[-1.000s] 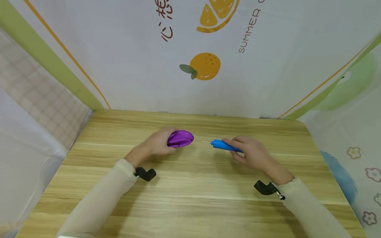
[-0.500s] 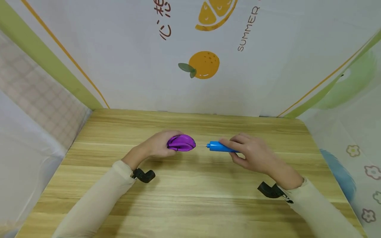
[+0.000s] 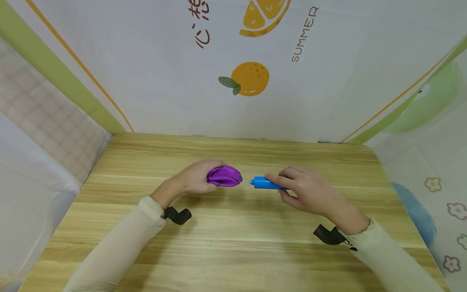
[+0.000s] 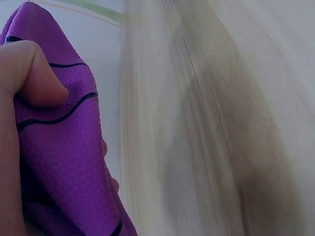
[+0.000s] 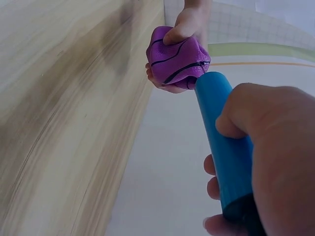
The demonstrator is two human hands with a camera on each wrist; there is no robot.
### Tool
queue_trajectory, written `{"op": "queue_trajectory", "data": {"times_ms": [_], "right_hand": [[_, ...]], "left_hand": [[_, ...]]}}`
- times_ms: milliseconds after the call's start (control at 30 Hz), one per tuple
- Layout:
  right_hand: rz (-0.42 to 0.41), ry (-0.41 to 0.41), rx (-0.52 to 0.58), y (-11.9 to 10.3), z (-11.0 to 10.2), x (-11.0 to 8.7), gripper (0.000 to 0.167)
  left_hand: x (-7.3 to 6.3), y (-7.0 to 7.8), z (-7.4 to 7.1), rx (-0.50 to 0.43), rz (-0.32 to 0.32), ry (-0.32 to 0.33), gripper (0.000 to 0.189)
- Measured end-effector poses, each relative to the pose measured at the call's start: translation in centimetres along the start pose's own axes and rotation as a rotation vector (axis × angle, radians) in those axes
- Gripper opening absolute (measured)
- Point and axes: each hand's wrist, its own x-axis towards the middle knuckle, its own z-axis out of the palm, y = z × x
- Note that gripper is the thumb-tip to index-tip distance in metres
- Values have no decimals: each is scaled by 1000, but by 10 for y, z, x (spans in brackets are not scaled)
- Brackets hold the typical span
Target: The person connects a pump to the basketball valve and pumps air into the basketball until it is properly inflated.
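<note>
**Slack purple ball (image 3: 224,177) and blue hand pump (image 3: 269,183) held facing each other, needle (image 3: 246,182) at the ball's edge**

Left hand (image 3: 198,177): fingers and thumb wrapped round the ball. Ball looks underinflated, folded inward along its front; skin pebbled, crossed by black lines. Left wrist view has the thumb (image 4: 43,83) pressing a dent into it, with fingertips just showing past the far edge.

Right hand (image 3: 308,190): gripping the pump barrel, fingers curled about it. Right wrist view puts the thumb on the near side, fingertips beyond; barrel runs into a dark rear end. Pump lies roughly level, needle toward the left hand. Tip overlaps the ball's right side in the head view; cannot tell whether it is inserted or only touching.

Position: ball and pump both off the wood-grain tabletop (image 3: 233,255), over its middle, shadows below. Pale sleeves (image 3: 118,247) on both arms; black angled mount (image 3: 178,215) at each wrist. Behind, a white printed cloth (image 3: 164,97) with an orange (image 3: 251,79), citrus slice (image 3: 263,18) and the word "SUMMER" (image 3: 304,34).
</note>
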Motion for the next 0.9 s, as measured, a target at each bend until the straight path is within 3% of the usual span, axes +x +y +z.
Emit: {"op": "queue_trajectory", "data": {"times_ms": [533,900], "right_hand": [[1,-33,-85,-6,7,0,49],[9,-13,-138,-12,17,2,52]], "left_hand": [[0,6,3,108,-42,10,57],[0,10,6,124,-81,22,31]]}}
